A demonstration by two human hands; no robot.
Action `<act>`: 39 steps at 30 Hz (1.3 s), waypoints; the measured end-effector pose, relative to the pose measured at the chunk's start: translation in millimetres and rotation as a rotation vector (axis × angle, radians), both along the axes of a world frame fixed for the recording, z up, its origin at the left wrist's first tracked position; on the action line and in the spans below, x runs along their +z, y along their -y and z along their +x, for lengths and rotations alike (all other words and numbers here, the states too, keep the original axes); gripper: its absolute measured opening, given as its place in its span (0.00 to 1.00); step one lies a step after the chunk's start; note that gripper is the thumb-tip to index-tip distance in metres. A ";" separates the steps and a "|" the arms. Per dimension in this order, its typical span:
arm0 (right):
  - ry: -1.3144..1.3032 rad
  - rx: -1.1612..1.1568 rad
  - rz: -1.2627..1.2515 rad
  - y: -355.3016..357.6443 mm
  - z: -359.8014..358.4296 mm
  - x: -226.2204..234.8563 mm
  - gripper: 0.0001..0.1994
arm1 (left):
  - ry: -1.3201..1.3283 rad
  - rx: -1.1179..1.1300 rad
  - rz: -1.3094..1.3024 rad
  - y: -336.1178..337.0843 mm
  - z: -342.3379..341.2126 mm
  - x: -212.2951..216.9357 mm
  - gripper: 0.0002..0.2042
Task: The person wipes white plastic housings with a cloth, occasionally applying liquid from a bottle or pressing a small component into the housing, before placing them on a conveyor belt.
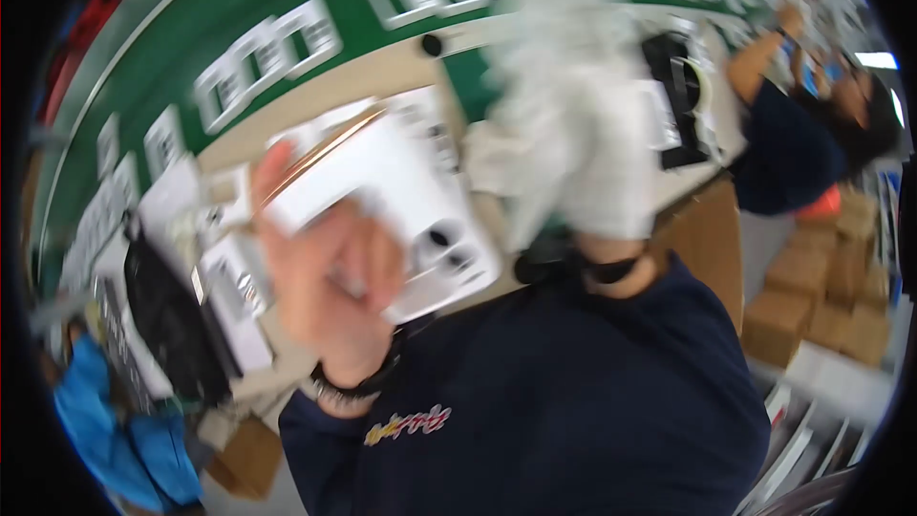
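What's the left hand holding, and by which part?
A white copper-edged case, apparently gripped at its left side by the left hand; motion blur hides exact finger contacts.

Left hand [330, 291] raised, fingers [377, 263] partly curled; right wrist [611, 249] lifted, hand hidden.

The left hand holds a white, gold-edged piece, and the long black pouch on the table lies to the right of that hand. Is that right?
Not quite: the long black pouch lies to the left of the left hand, as the head view shows. The hand does hold a white, gold-edged piece.
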State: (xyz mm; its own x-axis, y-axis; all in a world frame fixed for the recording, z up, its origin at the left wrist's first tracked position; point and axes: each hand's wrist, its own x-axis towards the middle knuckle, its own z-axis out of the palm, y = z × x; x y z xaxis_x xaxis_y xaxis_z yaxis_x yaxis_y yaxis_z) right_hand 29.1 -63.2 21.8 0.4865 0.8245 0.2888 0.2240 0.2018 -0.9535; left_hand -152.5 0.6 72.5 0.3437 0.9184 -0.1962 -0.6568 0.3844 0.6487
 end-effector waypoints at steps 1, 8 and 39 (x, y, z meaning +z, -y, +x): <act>-0.497 -0.017 0.195 4.2 2.9 14.5 0.15 | 0.024 -0.059 0.038 -3.2 1.9 -1.7 0.24; -0.907 0.241 0.491 -19.5 -0.5 62.3 0.19 | 0.038 -0.147 0.060 -0.9 -0.6 -5.4 0.26; -0.371 0.335 -0.490 -13.1 -56.0 -1.1 0.25 | 0.063 0.133 -0.020 -15.5 16.8 -52.0 0.12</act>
State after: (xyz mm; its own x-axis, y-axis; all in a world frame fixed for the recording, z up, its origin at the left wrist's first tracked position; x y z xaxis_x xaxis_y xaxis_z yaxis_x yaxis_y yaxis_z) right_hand -26.9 -50.1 20.8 0.1782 0.9403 -0.2901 -0.1328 -0.2692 -0.9539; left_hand -135.7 16.1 20.6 0.2317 0.9526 -0.1970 -0.7420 0.3040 0.5975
